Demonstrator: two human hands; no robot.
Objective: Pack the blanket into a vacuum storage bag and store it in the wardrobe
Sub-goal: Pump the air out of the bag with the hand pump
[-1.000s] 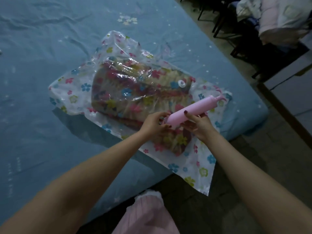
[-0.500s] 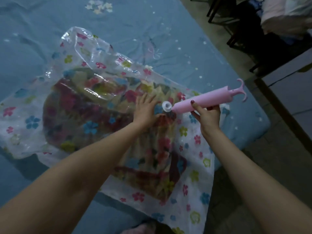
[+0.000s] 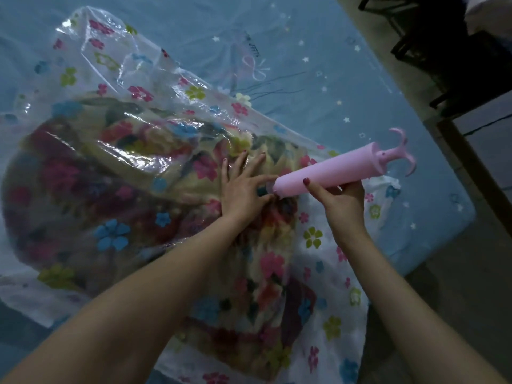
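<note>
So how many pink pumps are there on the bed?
1. The pink pump is gripped by the right hand, its tip at the vacuum bag beside the flat left hand. More may lie out of view.

vacuum bag (image 3: 91, 65) cut off at left edge, valve hidden behind pump (image 3: 327, 173) tip, dark furniture (image 3: 448, 51) indistinct

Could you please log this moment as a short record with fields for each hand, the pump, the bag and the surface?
left hand: fingers spread flat on the bag beside the pump's tip
right hand: grips the pump barrel
pump: pink, tilted, handle pushed in
bag: clear, flowered, still puffy, blanket inside
surface: blue bed sheet
</note>
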